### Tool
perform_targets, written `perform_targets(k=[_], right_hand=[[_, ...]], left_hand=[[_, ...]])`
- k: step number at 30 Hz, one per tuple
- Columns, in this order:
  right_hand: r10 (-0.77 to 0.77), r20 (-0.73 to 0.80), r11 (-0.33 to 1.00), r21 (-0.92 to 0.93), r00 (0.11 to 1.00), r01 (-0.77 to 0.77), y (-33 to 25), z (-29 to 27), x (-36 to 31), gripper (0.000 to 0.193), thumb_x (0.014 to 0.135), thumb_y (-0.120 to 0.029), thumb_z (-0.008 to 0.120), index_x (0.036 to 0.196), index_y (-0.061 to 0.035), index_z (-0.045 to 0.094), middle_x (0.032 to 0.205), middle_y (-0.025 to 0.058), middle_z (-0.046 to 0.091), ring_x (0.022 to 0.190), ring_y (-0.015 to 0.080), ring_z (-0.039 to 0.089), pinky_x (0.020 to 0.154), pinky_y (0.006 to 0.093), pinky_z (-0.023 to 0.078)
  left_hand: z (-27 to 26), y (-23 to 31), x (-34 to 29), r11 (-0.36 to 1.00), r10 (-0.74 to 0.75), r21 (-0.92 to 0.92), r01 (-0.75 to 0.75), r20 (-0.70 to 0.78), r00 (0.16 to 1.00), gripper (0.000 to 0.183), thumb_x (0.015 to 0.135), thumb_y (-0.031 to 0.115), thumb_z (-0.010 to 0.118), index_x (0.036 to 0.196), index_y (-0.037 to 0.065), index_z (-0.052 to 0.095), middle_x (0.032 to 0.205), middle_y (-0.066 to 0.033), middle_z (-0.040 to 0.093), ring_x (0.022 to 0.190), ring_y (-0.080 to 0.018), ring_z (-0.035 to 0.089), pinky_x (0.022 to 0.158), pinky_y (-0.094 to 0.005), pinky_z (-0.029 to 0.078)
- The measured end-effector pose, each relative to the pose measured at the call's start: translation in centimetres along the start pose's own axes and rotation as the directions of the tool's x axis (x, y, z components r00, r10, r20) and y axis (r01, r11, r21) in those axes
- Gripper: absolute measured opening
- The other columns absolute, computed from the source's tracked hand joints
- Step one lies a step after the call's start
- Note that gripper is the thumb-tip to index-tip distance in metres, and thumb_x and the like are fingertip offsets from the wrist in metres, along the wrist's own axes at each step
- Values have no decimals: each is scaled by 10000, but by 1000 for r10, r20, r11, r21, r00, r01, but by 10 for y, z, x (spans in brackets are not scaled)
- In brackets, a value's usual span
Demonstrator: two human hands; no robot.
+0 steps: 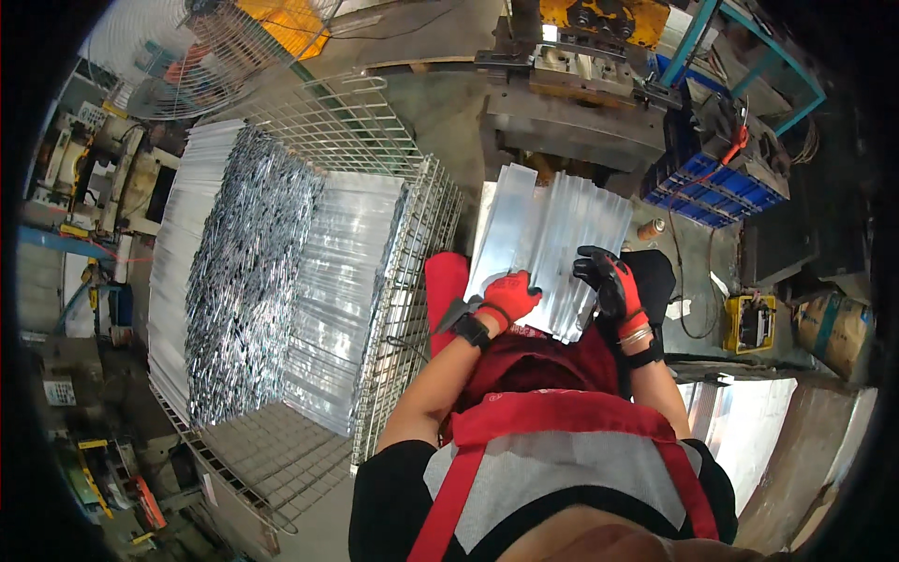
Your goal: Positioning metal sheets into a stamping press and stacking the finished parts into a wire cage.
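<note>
A pile of long, shiny silver metal strips (571,225) lies in front of me, its near end over my lap. My left hand (510,298), in a red glove, is on the near left part of the pile with its fingers curled round strip edges. The fingertips are partly hidden. My right hand (607,283), in a red and black glove, is at the right side of the pile, its fingers bent but apart. No strip shows within that hand.
On my left stands a wire mesh basket (412,258) packed with stacked metal strips (248,272). A caged fan (197,66) is beyond it. Ahead is a heavy machine (581,112); at the right are a blue crate (716,183), a yellow box (750,323) and a loose cable (688,328).
</note>
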State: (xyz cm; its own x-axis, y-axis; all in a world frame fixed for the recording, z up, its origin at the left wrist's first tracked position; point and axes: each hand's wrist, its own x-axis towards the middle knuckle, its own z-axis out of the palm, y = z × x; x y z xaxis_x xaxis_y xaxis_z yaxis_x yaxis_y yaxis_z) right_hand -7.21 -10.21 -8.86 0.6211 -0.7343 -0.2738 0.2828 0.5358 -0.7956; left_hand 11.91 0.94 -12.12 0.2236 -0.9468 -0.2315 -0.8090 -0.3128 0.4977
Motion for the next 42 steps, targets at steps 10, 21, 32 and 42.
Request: perform_targets(k=[10,21,32,42], right_hand=[[-93,-142,992,-94,985,80,-5,2,35,368,874,-201,556,1158,24,494,981,104,599,874,218,592,757,338,489],[-142,-121,977,-179,983,119,-6,-2,37,312,877,-182,541,1102,35,543,966,107,611,859,200,607,767,333,495],[-155,-186,971,-211,970,115,0,-4,14,314,883,-197,534,1104,26,545,941,111,620,838,193,611,772,323,495],[-168,-200,974,-186,965,131,0,-12,6,317,878,-209,547,1093,24,552,915,112,621,812,186,609,757,325,499]], left_hand=[[-34,23,-25,824,-108,-567,0,-156,982,366,744,206,598,1042,0,546,860,-190,610,804,-317,603,684,-394,478],[-5,39,-24,979,179,122,-165,-110,978,291,750,244,597,939,70,462,839,-129,559,731,-285,590,584,-404,470],[-15,39,-23,997,1,73,-1,-3,1000,746,679,454,669,1225,41,372,1056,-166,483,898,-319,553,711,-419,471],[-9,35,-12,994,-19,107,3,147,989,902,637,537,674,1292,24,326,1077,-192,499,961,-345,542,782,-412,464]])
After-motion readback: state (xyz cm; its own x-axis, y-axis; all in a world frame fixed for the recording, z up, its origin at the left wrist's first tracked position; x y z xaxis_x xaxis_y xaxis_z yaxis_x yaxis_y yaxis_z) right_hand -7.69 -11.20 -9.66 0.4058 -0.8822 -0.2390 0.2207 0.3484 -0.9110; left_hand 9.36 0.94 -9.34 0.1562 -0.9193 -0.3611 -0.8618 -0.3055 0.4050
